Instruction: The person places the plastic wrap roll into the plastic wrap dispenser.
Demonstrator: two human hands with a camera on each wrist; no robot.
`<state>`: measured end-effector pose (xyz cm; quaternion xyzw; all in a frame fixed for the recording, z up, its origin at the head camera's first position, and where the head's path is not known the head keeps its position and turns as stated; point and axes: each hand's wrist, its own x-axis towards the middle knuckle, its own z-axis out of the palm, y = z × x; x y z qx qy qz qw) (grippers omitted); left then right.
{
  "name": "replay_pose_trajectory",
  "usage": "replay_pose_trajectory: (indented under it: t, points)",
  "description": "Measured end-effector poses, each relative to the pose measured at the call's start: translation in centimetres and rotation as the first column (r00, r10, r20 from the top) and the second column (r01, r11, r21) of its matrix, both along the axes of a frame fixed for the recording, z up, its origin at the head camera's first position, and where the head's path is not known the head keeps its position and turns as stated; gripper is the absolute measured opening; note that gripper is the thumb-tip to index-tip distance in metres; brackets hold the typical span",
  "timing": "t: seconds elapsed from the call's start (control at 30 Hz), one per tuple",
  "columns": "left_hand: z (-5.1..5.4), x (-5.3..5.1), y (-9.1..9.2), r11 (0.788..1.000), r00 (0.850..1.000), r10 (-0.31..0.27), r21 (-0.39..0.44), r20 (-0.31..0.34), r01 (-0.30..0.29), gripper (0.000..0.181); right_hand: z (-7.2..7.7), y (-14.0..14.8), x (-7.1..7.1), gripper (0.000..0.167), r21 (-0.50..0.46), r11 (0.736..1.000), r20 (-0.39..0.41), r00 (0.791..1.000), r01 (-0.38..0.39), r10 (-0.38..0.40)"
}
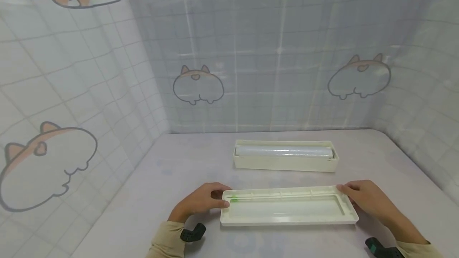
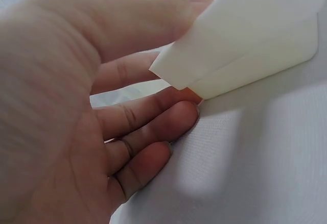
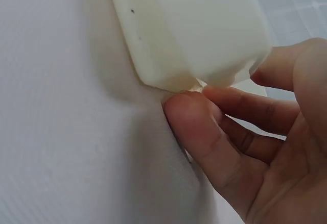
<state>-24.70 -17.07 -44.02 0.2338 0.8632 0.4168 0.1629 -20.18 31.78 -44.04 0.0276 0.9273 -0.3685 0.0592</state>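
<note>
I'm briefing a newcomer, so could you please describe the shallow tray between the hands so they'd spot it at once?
On the pale table, look in front of the box holding a shiny roll. The cream tray spans from left hand to right hand; unlike the deeper box, it is shallow with small green marks.

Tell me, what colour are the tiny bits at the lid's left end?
Green: the tiny bits on the lid show best in the head view.

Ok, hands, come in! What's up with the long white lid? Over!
Left hand grips one end, right hand the other. White lid held hollow side up. Box with shiny roll sits behind it, apart; nothing visibly in the way.
</note>
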Motion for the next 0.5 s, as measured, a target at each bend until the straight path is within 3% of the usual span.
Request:
replay_pose_trajectory:
  t: [0.27,0.5]
  points:
    - [0.26,0.24,0.2,0.999,1.0,0.027,0.034,-0.005,-0.027,0.042,0.03,-0.08,-0.03,0.061,-0.093,0.995,0.023,0.999,0.046,-0.044]
    - [0.02,-0.11,0.15,0.999,0.996,0.049,0.022,-0.069,-0.048,0.042,0.01,-0.06,0.01,0.063,-0.183,0.981,0.029,0.998,0.066,-0.062]
